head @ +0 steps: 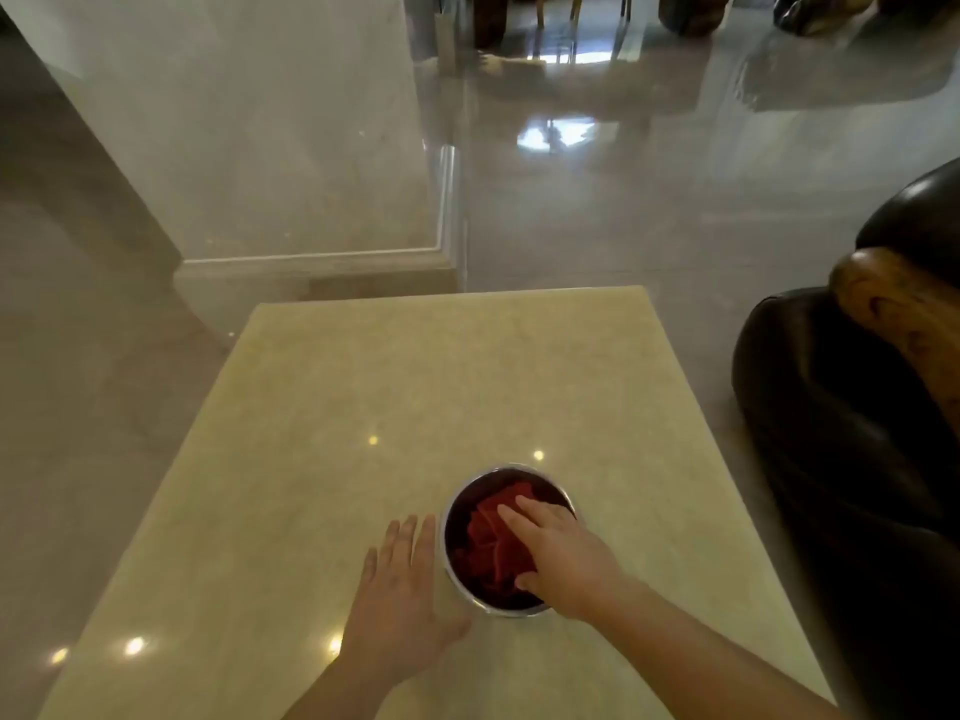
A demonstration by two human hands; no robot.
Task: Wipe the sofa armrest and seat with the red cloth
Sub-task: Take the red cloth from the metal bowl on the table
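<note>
The red cloth [485, 545] lies crumpled inside a round metal bowl [451, 517] near the front of a beige stone table [415, 387]. My right hand [558, 553] reaches into the bowl and rests on the cloth, fingers spread over it; whether it grips the cloth is unclear. My left hand [402, 589] lies flat and open on the tabletop, just left of the bowl and close to its rim. The dark leather sofa [841, 433] with a wooden armrest [904, 314] stands to the right of the table.
A glossy tiled floor [649, 200] stretches beyond the table. A pale marble column base [311, 262] stands at the far left behind the table. Dark wooden furniture legs [545, 13] show at the top. A narrow gap of floor separates table and sofa.
</note>
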